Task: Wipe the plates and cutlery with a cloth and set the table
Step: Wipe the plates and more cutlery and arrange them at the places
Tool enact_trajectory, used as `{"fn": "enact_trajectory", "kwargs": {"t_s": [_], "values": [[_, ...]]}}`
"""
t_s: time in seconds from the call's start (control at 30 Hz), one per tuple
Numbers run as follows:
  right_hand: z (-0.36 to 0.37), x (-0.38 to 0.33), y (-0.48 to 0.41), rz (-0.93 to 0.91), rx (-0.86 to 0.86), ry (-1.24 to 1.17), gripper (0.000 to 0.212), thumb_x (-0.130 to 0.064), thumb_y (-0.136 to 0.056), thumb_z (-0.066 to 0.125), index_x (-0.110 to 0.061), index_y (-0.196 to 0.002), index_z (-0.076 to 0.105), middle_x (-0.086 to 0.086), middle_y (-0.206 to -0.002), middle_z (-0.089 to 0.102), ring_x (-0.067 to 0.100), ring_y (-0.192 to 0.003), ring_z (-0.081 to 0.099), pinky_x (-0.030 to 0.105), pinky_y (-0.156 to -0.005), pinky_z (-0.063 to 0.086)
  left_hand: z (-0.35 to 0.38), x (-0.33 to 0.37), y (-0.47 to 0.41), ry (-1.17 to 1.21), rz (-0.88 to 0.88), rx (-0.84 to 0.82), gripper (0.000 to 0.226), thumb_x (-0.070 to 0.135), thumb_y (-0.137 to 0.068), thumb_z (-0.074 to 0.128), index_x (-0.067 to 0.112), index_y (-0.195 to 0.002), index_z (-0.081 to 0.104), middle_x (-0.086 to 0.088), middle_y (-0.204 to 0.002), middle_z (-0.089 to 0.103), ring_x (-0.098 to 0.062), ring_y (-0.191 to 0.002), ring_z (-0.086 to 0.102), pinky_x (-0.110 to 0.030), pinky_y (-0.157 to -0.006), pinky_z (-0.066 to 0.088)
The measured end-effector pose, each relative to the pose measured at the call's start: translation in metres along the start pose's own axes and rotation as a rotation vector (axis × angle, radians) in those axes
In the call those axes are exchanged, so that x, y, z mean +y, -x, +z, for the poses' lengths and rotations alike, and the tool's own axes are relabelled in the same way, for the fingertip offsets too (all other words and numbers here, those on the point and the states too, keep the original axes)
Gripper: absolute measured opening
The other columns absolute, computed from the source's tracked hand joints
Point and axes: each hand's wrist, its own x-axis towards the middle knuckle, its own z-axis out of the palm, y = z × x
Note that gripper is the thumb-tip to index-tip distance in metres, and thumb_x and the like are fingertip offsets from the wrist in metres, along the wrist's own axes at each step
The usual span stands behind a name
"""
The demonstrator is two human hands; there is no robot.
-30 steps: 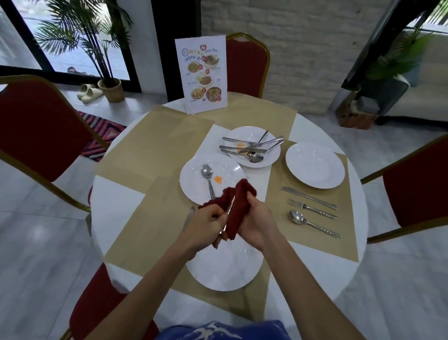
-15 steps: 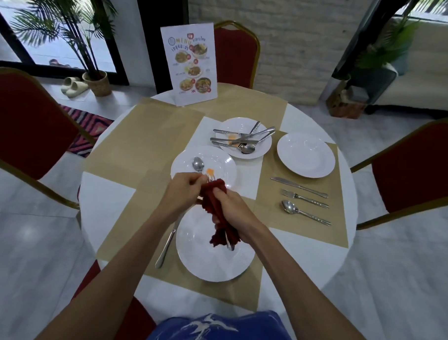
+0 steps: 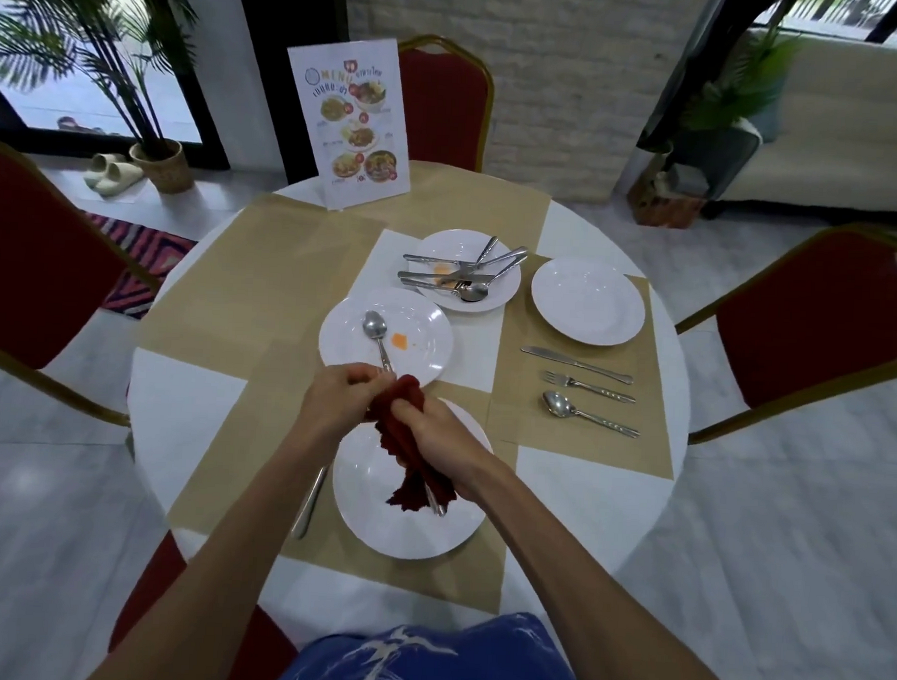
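My right hand (image 3: 434, 439) grips a dark red cloth (image 3: 399, 420) wrapped round a piece of cutlery (image 3: 436, 505), whose metal end sticks out below the cloth. My left hand (image 3: 338, 399) pinches the upper end of that bundle. Both hands hover over the near white plate (image 3: 377, 521). A knife (image 3: 308, 503) lies left of this plate. Behind it is a plate with an orange stain (image 3: 426, 339) and a spoon (image 3: 376, 331) on it. Farther back a plate (image 3: 508, 286) holds several pieces of cutlery.
At the right, a clean plate (image 3: 587, 299) sits on a tan mat with a knife (image 3: 576, 363), fork (image 3: 588, 388) and spoon (image 3: 589, 417) beside it. A menu stand (image 3: 350, 124) is at the table's far edge. Red chairs (image 3: 817, 314) surround the round table (image 3: 186, 410).
The hands moved away from me, from the near plate's middle to its far rim by the stained plate. The cloth, held upright a second ago, now hangs down.
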Motion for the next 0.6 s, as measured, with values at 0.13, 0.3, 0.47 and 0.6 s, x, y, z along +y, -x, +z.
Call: {"fn": "enact_trajectory", "kwargs": {"t_s": [0.13, 0.3, 0.47, 0.6], "values": [[0.006, 0.012, 0.006, 0.033, -0.024, -0.022, 0.016, -0.024, -0.107, 0.050, -0.013, -0.118, 0.053, 0.008, -0.093, 0.069, 0.011, -0.072, 0.065, 0.023, -0.065, 0.054, -0.026, -0.005, -0.016, 0.144, -0.081, 0.184, 0.016, 0.014, -0.090, 0.072, 0.009, -0.075, 0.070, -0.011, -0.077, 0.068, -0.023, -0.074, 0.063, -0.033, -0.070, 0.056], [0.020, 0.010, 0.001, 0.014, -0.036, -0.101, 0.011, -0.020, -0.107, 0.048, -0.018, -0.112, 0.058, 0.009, -0.093, 0.070, 0.015, -0.074, 0.068, 0.024, -0.064, 0.057, -0.020, -0.021, -0.006, 0.021, -0.021, 0.125, 0.021, 0.021, -0.091, 0.071, 0.008, -0.075, 0.074, -0.014, -0.073, 0.070, -0.019, -0.067, 0.062, -0.035, -0.065, 0.054], [0.029, 0.023, -0.001, 0.027, -0.020, -0.111, 0.014, -0.023, -0.105, 0.051, -0.015, -0.115, 0.057, 0.008, -0.092, 0.070, 0.014, -0.070, 0.066, 0.026, -0.062, 0.053, -0.043, -0.019, -0.009, -0.061, -0.012, 0.151, 0.021, 0.023, -0.092, 0.070, 0.009, -0.078, 0.074, -0.003, -0.067, 0.066, -0.011, -0.060, 0.055, -0.026, -0.060, 0.046], [0.036, 0.026, -0.001, 0.037, -0.036, -0.087, 0.017, -0.022, -0.105, 0.052, -0.013, -0.119, 0.057, 0.007, -0.093, 0.071, 0.015, -0.073, 0.067, 0.025, -0.064, 0.054, -0.053, -0.023, -0.007, 0.131, -0.046, 0.313, 0.016, 0.027, -0.093, 0.069, 0.012, -0.091, 0.074, -0.002, -0.074, 0.069, -0.012, -0.063, 0.060, -0.030, -0.062, 0.052]]}}
